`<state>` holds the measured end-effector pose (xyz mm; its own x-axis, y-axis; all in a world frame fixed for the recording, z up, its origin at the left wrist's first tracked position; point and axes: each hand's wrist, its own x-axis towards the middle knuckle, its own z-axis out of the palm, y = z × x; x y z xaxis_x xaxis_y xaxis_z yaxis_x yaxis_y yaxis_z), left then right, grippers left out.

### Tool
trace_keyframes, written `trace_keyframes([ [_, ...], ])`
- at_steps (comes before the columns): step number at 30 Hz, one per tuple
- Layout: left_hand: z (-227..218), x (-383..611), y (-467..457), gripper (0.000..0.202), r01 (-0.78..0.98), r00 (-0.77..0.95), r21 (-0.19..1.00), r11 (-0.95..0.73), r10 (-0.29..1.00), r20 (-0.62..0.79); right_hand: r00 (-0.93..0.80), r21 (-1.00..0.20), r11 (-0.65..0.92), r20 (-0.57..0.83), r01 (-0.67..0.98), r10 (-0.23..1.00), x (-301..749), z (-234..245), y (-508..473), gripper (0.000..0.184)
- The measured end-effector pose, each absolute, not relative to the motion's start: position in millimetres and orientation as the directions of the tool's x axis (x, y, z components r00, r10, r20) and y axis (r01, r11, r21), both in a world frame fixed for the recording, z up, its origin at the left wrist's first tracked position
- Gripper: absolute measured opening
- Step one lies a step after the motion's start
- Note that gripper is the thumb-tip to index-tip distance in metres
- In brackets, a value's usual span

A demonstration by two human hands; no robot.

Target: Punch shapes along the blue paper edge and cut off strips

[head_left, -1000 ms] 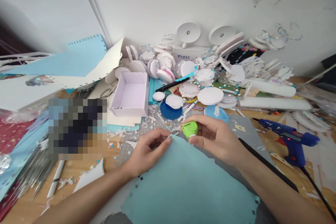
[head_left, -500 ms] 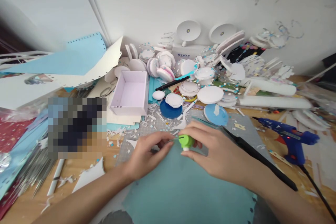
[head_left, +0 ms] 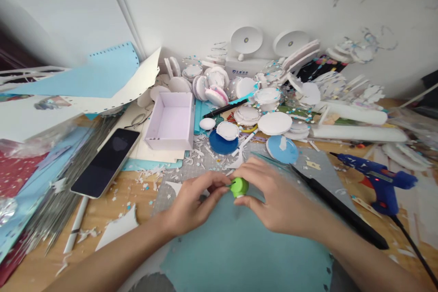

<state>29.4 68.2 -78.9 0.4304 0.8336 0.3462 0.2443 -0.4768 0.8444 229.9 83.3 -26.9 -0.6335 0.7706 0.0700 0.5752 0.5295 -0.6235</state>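
While the left hand (head_left: pixel 194 201) pinches the teal paper sheet (head_left: pixel 246 248) at its far edge, the right hand (head_left: pixel 278 198) grips the small green-and-white plastic punch (head_left: pixel 239 187) | Punch location: sheet's far edge, above the flat grey mat (head_left: pixel 320 174) | Advice: tension edge, align squarely, squeeze evenly.

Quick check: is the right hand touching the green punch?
Touching. The head view shows the right hand holding the green punch, with its fingers over the top and its thumb against the base.
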Motion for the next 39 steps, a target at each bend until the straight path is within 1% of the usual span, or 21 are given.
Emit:
trace_keyframes([
  [4,-77,29,68,0.016,0.222,0.435,0.877,-0.425,0.848,0.301,-0.628,-0.605,0.556,0.115,0.571,0.77,229,-30,82,0.015],
  [5,-76,28,69,0.023,0.217,0.435,0.884,-0.415,0.851,0.292,-0.628,-0.605,0.561,0.125,0.566,0.768,229,-31,82,0.015],
  [8,-71,28,71,0.056,0.262,0.464,0.868,-0.422,0.843,0.27,-0.63,-0.617,0.563,0.136,0.55,0.764,228,-31,80,0.017],
  [9,-70,27,72,0.06,0.29,0.484,0.847,-0.446,0.832,0.272,-0.63,-0.62,0.559,0.13,0.551,0.765,227,-31,79,0.017],
  [10,-70,27,72,0.059,0.315,0.504,0.821,-0.476,0.817,0.281,-0.631,-0.621,0.553,0.119,0.555,0.767,227,-31,79,0.017],
  [13,-71,27,73,0.044,0.341,0.542,0.733,-0.589,0.76,0.358,-0.635,-0.613,0.553,0.104,0.565,0.765,225,-32,77,0.017],
  [16,-74,27,72,0.036,0.355,0.545,0.668,-0.655,0.725,0.421,-0.635,-0.595,0.582,0.15,0.554,0.758,223,-34,75,0.02],
  [18,-74,27,72,0.033,0.361,0.55,0.653,-0.666,0.717,0.428,-0.636,-0.586,0.596,0.17,0.549,0.753,223,-35,75,0.022],
  [22,-69,27,73,0.036,0.379,0.562,0.705,-0.599,0.754,0.339,-0.631,-0.578,0.588,0.157,0.565,0.76,223,-36,77,0.024],
  [24,-66,27,75,0.041,0.386,0.569,0.732,-0.562,0.769,0.291,-0.622,-0.572,0.584,0.158,0.576,0.767,224,-35,79,0.022],
  [26,-64,26,77,0.046,0.413,0.578,0.727,-0.549,0.775,0.256,-0.613,-0.569,0.583,0.167,0.58,0.773,225,-34,80,0.018],
  [27,-64,25,77,0.043,0.434,0.585,0.714,-0.549,0.775,0.24,-0.61,-0.567,0.583,0.169,0.582,0.774,226,-33,80,0.017],
  [30,-67,24,78,0.016,0.463,0.608,0.692,-0.554,0.767,0.207,-0.613,-0.55,0.577,0.143,0.604,0.777,230,-30,82,0.017],
  [34,-69,23,79,0.019,0.434,0.56,0.736,-0.519,0.796,0.23,-0.619,-0.509,0.576,0.103,0.64,0.779,234,-29,85,0.019],
  [39,-67,23,79,0.019,0.402,0.558,0.755,-0.518,0.793,0.247,-0.609,-0.514,0.565,0.099,0.645,0.787,233,-30,85,0.019],
])
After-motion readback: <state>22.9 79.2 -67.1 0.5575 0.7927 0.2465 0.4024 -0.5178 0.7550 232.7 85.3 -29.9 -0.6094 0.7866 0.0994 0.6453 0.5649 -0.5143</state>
